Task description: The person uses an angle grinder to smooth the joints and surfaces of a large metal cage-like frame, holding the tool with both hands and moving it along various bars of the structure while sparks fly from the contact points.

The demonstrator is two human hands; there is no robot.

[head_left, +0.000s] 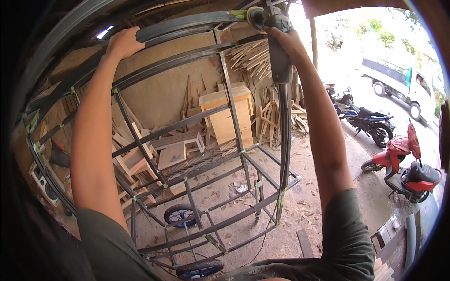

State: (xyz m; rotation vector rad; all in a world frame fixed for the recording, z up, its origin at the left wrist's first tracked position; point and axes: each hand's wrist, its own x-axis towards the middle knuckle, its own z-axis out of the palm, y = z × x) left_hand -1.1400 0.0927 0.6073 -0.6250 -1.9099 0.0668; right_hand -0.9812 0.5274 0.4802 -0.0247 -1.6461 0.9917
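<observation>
Both my arms reach up to the top of a tall dark metal frame (pixel 232 112) with greenish patches at its joints. My left hand (pixel 124 44) is closed round its curved upper bar (pixel 183 24), at the left. At the right, my right hand (pixel 288 42) grips an angle grinder (pixel 280 58) whose body hangs downward. The grinder's round disc (pixel 255 19) sits against the bar's right end, by a greenish patch; whether it spins I cannot tell. Blue-rimmed wheels (pixel 182 215) show at the frame's base.
Behind the frame stand a pale wooden cabinet (pixel 228 119) and stacked wood strips (pixel 248 58). A thin cable (pixel 265 239) hangs near the lower bars. To the right are a red scooter (pixel 398 157), a dark motorcycle (pixel 368 122) and a white truck (pixel 393 79). A loose plank (pixel 304 243) lies on the ground.
</observation>
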